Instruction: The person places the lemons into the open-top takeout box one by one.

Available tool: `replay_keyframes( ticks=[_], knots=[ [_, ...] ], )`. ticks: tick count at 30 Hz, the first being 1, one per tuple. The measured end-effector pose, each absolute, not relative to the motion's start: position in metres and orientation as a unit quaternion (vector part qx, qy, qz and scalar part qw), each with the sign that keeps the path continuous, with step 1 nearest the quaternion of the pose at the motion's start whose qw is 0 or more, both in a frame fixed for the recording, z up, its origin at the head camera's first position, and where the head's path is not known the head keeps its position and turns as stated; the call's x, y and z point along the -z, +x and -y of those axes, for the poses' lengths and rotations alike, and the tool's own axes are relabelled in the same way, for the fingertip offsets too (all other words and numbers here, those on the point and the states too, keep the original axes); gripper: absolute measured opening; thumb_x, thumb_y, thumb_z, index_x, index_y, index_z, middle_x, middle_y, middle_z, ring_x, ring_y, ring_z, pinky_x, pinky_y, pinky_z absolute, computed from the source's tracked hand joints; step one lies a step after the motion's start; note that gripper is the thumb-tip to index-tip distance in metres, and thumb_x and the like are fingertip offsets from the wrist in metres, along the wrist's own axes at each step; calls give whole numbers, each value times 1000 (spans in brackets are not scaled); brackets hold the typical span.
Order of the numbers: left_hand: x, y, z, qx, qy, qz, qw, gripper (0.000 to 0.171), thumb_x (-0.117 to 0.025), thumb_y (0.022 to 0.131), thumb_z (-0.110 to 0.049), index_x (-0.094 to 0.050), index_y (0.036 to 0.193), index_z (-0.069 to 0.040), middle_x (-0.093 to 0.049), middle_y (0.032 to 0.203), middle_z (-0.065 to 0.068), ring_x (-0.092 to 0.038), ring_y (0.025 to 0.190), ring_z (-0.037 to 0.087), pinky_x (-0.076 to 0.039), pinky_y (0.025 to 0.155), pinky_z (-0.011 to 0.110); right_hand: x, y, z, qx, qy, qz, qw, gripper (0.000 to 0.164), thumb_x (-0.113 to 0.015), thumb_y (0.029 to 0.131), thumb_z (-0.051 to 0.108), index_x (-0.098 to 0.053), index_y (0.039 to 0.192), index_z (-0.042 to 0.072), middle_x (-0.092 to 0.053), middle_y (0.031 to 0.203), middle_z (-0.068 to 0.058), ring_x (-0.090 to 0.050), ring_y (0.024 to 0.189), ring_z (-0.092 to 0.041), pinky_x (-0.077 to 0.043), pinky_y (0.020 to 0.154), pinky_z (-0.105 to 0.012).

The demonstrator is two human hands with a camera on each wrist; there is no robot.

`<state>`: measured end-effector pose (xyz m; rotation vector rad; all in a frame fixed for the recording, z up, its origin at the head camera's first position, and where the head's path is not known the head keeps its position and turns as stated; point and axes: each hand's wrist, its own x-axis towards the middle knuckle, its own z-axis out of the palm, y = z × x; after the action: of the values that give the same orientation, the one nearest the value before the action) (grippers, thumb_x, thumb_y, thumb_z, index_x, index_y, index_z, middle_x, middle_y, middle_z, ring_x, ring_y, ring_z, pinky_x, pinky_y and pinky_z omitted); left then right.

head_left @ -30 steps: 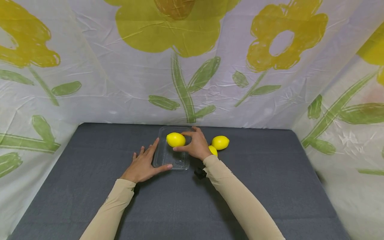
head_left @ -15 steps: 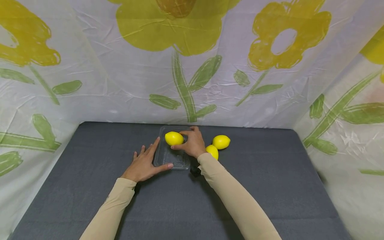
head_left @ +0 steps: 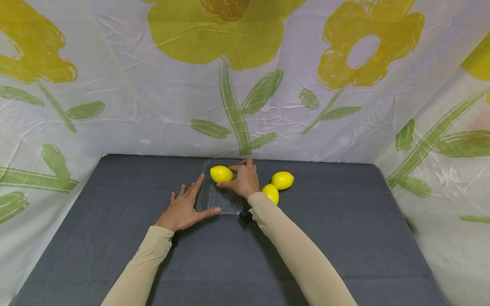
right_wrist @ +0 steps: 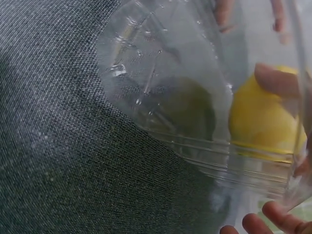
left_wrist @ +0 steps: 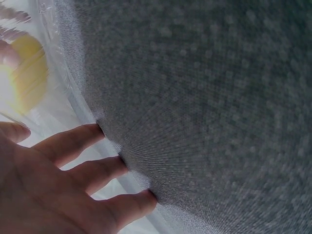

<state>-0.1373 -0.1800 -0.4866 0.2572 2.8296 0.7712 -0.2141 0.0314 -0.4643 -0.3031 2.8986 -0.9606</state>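
Observation:
A clear plastic container lies on the dark grey cloth, in the middle of the head view near the table's back. My left hand touches its left side with spread fingers, the thumb along the near edge. In the left wrist view the fingertips press at the container's outer edge. With thumb and forefinger my right hand pinches a yellow lemon within the container's far half. Through the clear wall, the right wrist view shows the thumb against this lemon.
Two more lemons, one farther back and one nearer, lie right of the container; the sleeve partly hides the nearer one. A white curtain with printed yellow flowers hangs behind the table and at its sides.
My right hand, with the lemon, has shifted slightly left and away from me. More of the nearer loose lemon shows beside the sleeve. My left hand has stayed in place.

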Motion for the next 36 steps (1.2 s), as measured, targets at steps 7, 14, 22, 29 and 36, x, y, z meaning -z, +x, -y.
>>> replay_keyframes(
  ticks=[7, 14, 22, 29, 36],
  knots=[
    [487, -137, 180, -263, 84, -956, 98, 119, -60, 80, -84, 6, 164, -30, -20, 165, 24, -11, 147, 57, -6, 109, 80, 467, -214, -31, 308, -102, -945, 34, 73, -87, 78, 50, -67, 136, 10, -42, 137, -19, -44, 114, -35, -47, 92, -49],
    [485, -136, 179, -265, 83, -956, 99, 119, -61, 80, -82, 5, 165, -29, -21, 165, 24, -11, 147, 58, -6, 109, 80, 466, -212, -28, 300, -95, -949, 34, 73, -87, 79, 49, -65, 138, 10, -41, 139, -19, -43, 115, -36, -46, 93, -51],
    [485, -136, 179, -265, 84, -955, 98, 119, -61, 81, -82, 4, 165, -29, -21, 164, 24, -12, 146, 59, -6, 108, 81, 465, -210, -26, 294, -95, -951, 25, 72, -86, 80, 48, -65, 138, 10, -41, 142, -21, -43, 121, -39, -44, 97, -57],
    [483, -136, 178, -267, 85, -955, 98, 119, -61, 81, -81, 4, 165, -27, -21, 165, 22, -12, 146, 60, -6, 107, 81, 465, -209, -25, 296, -92, -951, 19, 73, -88, 78, 47, -65, 138, 10, -42, 142, -21, -44, 121, -40, -44, 97, -58],
    [484, -136, 179, -266, 85, -955, 96, 120, -61, 80, -82, 3, 165, -27, -19, 166, 19, -12, 145, 60, -6, 107, 82, 463, -209, -28, 300, -88, -950, 17, 74, -88, 78, 49, -65, 139, 13, -41, 141, -21, -43, 120, -38, -44, 96, -57]
  ],
)
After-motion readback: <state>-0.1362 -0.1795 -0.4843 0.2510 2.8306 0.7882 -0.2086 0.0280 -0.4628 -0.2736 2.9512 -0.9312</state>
